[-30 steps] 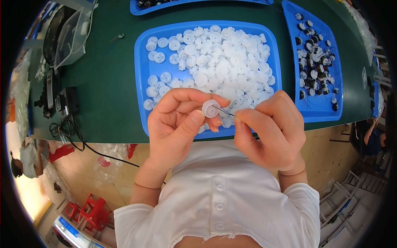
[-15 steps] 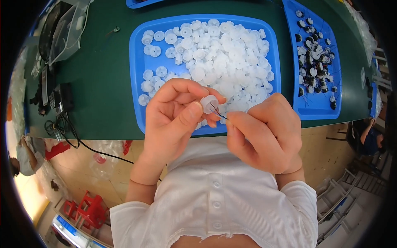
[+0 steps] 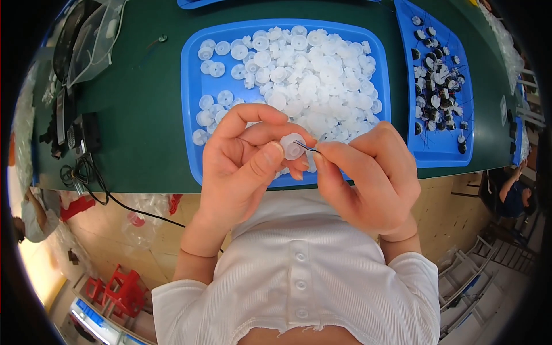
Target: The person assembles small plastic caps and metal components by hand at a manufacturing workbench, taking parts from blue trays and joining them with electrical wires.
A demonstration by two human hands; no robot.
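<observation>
Between the thumb and fingers of my left hand (image 3: pixel 244 155) is a small round translucent white plastic cap (image 3: pixel 292 148), its round face turned toward me. My right hand (image 3: pixel 371 175) pinches a pair of thin dark wires (image 3: pixel 307 148) between thumb and forefinger. Their far ends meet the middle of the cap; whether they pass through it I cannot tell. Both hands are over the near edge of a blue tray (image 3: pixel 192 115) heaped with many more white plastic caps (image 3: pixel 322 75). What may be behind the cap is hidden by my fingers.
At the right, another blue tray (image 3: pixel 440 156) holds small black-and-white round parts (image 3: pixel 440 86) with thin wires. A black adapter (image 3: pixel 87 133) with a cable and a clear plastic bin (image 3: pixel 95 49) stand at the left. Red stools (image 3: pixel 125 290) are on the floor; other people sit at both sides.
My right hand has shifted slightly up, and the wires now lie at a flatter slant against the cap. The left hand holds nearly still.
</observation>
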